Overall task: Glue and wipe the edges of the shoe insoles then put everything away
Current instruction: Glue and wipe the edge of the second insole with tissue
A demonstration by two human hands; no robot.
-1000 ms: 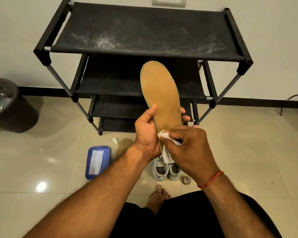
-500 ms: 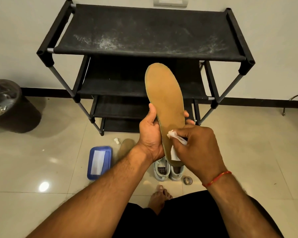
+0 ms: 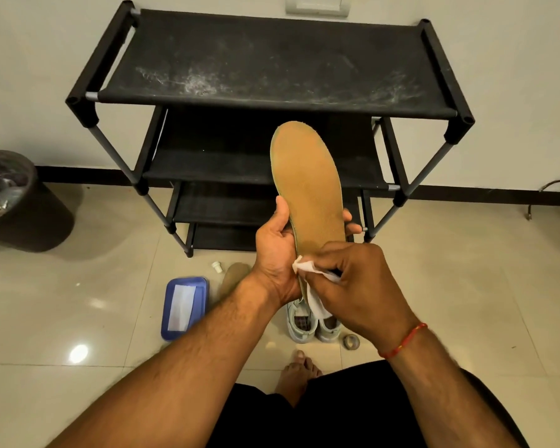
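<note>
Glossy beige tile floor, white wall with dark skirting. Black four-tier shoe rack [image 3: 272, 69] stands beyond the hands against the wall, its top fabric shelf smeared with pale dust.

Insole [image 3: 307, 185]: held in the air in front of the rack, toe end pointing up and away, heel end down between the hands. Tan, suede-like face towards the camera. A thin pale greenish rim shows along its left edge. Face looks slightly mottled.

Left hand [image 3: 277, 257]: grips the insole at its waist, thumb lying up the left edge, fingertips showing past the right edge.

Right hand [image 3: 356, 282]: fingers curled, pinching a white wipe [image 3: 307, 270] against the insole's lower left edge near the heel. The loose tail of the wipe hangs below the hand. Red thread [image 3: 403, 341] round this wrist.

Second insole [image 3: 235, 278]: on the floor just left of the left wrist, same tan colour, partly hidden by the forearm.

Containers:
- Blue rectangular box [image 3: 185, 307], on the floor left of the left forearm, with a white rectangular sheet on or in it; cannot tell which. Any print too small to read.
- Dark round bin [image 3: 17, 202], well left of the left hand, pale scraps inside.
- Pair of pale shoes [image 3: 311, 321], under the hands, openings up.

Small white cap [image 3: 217, 266] lies near the second insole's toe; a small ring-shaped roll [image 3: 350, 341] sits beside the right shoe
</note>
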